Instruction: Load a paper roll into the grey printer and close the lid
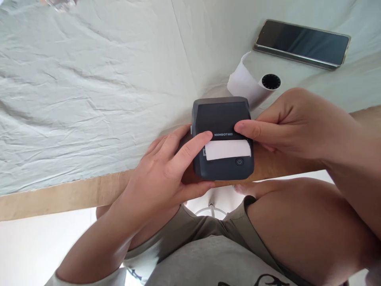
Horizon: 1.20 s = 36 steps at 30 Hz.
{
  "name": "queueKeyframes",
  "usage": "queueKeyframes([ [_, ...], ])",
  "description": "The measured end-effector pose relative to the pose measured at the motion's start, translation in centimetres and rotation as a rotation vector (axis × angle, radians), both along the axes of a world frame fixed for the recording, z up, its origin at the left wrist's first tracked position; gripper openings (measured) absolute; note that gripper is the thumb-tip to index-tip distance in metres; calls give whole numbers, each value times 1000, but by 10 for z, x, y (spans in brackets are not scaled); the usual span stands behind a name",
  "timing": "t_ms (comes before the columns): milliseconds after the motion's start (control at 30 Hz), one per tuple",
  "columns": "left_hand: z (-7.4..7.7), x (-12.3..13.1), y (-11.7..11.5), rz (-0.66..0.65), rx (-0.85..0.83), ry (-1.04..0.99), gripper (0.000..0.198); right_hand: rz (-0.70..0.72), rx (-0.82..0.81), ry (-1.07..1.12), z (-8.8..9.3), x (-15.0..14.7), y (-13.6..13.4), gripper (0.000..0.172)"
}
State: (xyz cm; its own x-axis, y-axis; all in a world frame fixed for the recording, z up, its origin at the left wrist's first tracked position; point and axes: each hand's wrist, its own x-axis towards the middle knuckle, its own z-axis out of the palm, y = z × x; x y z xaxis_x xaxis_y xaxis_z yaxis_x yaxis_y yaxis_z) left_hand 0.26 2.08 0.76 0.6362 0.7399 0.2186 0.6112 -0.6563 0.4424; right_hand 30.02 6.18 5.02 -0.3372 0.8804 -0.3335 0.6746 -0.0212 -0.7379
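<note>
A dark label printer (222,115) marked NIIMBOT sits at the table's front edge between my two hands. White label paper (228,149) sticks out of the slot across its front, above a power button. My left hand (168,165) wraps the printer's left side, with the index finger on its top and the thumb below the near edge. My right hand (293,119) grips the right side, its thumb pressed on the lid and the other fingers mostly hidden. Just behind the printer lies a partly unrolled white paper roll (253,85) with a black core.
A smartphone (302,43) lies face up at the back right. Pale wrinkled cloth (89,87) covers the table, leaving a bare wooden strip (68,192) along the front edge. A clear, shiny item (61,4) is cut off at the top left. My legs are below the edge.
</note>
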Motion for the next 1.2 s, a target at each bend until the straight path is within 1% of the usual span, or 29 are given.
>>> queueKeyframes([
  [67, 2, 1, 1, 1, -19, 3, 80, -28, -7, -48, 1, -2, 0, 80],
  [167, 2, 1, 1, 0, -21, 15, 83, -80, -19, -65, 0, -5, -3, 79],
  [233, 2, 1, 1, 4, -15, 15, 94, -87, -21, -51, -3, -6, -6, 80],
  [333, 1, 0, 1, 0, -21, 39, 112, -112, 59, -27, -8, -4, -10, 83],
  [400, 2, -1, 1, -2, -46, 86, 112, -92, 58, -106, -10, -1, -9, 85],
  [500, 4, -2, 2, 20, -73, 128, 108, -32, -29, -320, -8, 2, -6, 86],
  [567, 4, -2, 1, 19, -62, 133, 108, -27, -18, -380, -5, 2, -4, 84],
  [667, 3, -2, 1, 12, -41, 136, 107, 17, 37, -344, -3, 0, -2, 87],
  [767, 1, 0, 0, 26, -17, 139, 111, 64, 49, -304, -3, -2, -2, 92],
  [900, 0, 3, -2, 56, -2, 146, 117, 48, 44, -252, -5, -2, -3, 101],
  [1067, 1, 6, -4, 81, -26, 128, 115, 19, 63, -199, -13, 4, -4, 87],
  [1200, 2, 7, -3, 104, -55, 78, 111, 12, 46, -186, -14, 5, -4, 86],
])
